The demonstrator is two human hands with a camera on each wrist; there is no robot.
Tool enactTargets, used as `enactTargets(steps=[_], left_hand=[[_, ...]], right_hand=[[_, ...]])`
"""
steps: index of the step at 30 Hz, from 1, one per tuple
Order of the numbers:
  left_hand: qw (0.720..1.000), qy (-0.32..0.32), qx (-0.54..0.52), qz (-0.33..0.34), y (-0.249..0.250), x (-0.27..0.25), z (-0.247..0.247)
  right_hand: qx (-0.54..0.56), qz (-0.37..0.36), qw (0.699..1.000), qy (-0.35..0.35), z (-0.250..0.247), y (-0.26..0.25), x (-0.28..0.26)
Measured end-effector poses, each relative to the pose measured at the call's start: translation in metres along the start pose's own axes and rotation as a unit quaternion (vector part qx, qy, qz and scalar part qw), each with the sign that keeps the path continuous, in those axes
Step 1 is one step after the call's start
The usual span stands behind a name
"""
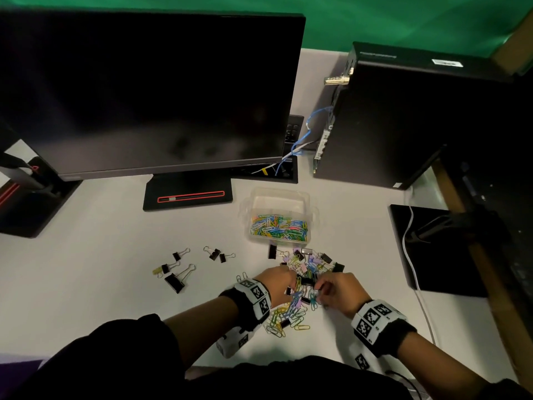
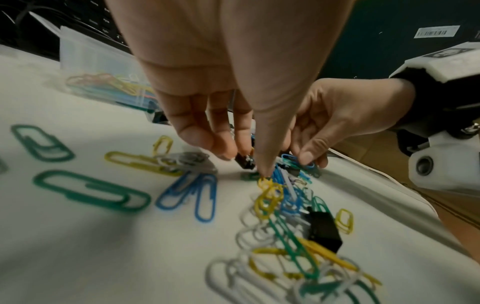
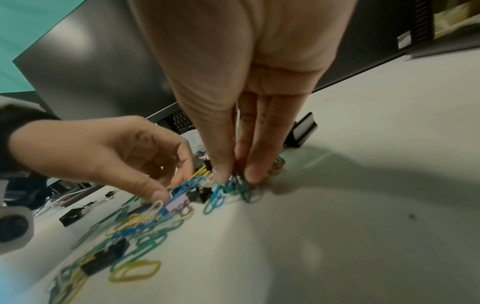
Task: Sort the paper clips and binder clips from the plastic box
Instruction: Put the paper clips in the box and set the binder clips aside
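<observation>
A clear plastic box [image 1: 302, 197] holds colourful paper clips [image 1: 278, 228]. In front of it a mixed pile of paper clips and binder clips [image 1: 307, 265] lies on the white desk. Both hands reach down into this pile. My left hand [image 1: 292, 284] curls thumb and fingers [image 2: 223, 148] around a small black binder clip [image 2: 244, 162]. My right hand [image 1: 320, 287] pinches blue and green paper clips [image 3: 235, 188] between thumb and fingers [image 3: 255, 168]. Several black binder clips [image 1: 184, 265] lie apart at the left.
A dark monitor [image 1: 144, 90] on its stand [image 1: 187, 194] fills the back left. A black computer tower [image 1: 403, 116] stands at the back right. A black pad [image 1: 441, 249] with a white cable [image 1: 411, 255] lies at the right. Loose paper clips [image 1: 284, 321] spread toward the desk's front edge.
</observation>
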State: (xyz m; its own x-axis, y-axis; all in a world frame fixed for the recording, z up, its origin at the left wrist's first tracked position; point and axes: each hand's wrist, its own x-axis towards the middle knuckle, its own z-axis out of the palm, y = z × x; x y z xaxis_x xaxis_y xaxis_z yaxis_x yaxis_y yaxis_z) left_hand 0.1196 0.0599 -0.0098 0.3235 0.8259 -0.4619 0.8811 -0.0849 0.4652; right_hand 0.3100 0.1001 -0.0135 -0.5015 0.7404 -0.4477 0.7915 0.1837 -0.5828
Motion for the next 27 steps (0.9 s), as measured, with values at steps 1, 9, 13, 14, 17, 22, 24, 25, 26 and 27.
enactTargets(steps=[1, 9, 13, 14, 17, 22, 24, 25, 26, 27], left_hand=[[1.0, 0.0, 0.004, -0.002, 0.001, 0.001, 0.001], [1.0, 0.003, -0.004, -0.015, -0.002, 0.002, 0.006], [1.0, 0.014, 0.002, -0.018, -0.004, 0.001, 0.008], [1.0, 0.014, 0.005, -0.02, -0.005, 0.002, 0.008], [0.999, 0.01, 0.012, -0.028, -0.009, 0.001, 0.006], [0.999, 0.007, 0.003, -0.035, -0.021, -0.006, 0.001], [0.999, 0.009, -0.013, -0.037, -0.027, -0.009, -0.002], [0.999, 0.009, -0.02, -0.038, -0.031, -0.01, -0.003], [0.999, 0.008, -0.027, -0.039, -0.033, -0.012, -0.004], [0.998, 0.007, -0.037, -0.042, -0.036, -0.012, -0.006]], right_hand=[[0.006, -0.001, 1.0, 0.012, 0.003, 0.0, 0.0], [-0.1, -0.042, 0.994, -0.021, 0.012, 0.001, 0.001], [-0.031, -0.034, 0.999, -0.004, 0.016, 0.001, 0.001], [-0.011, -0.028, 1.0, 0.001, 0.017, 0.002, 0.0], [0.016, -0.023, 1.0, 0.009, 0.02, 0.004, 0.0], [-0.012, -0.031, 0.999, 0.032, 0.019, 0.004, 0.001], [0.001, -0.021, 0.999, 0.041, 0.018, 0.004, 0.001], [0.01, -0.016, 0.999, 0.046, 0.017, 0.004, 0.002], [0.018, -0.01, 0.998, 0.052, 0.017, 0.004, 0.002], [0.025, -0.005, 0.998, 0.058, 0.016, 0.004, 0.002]])
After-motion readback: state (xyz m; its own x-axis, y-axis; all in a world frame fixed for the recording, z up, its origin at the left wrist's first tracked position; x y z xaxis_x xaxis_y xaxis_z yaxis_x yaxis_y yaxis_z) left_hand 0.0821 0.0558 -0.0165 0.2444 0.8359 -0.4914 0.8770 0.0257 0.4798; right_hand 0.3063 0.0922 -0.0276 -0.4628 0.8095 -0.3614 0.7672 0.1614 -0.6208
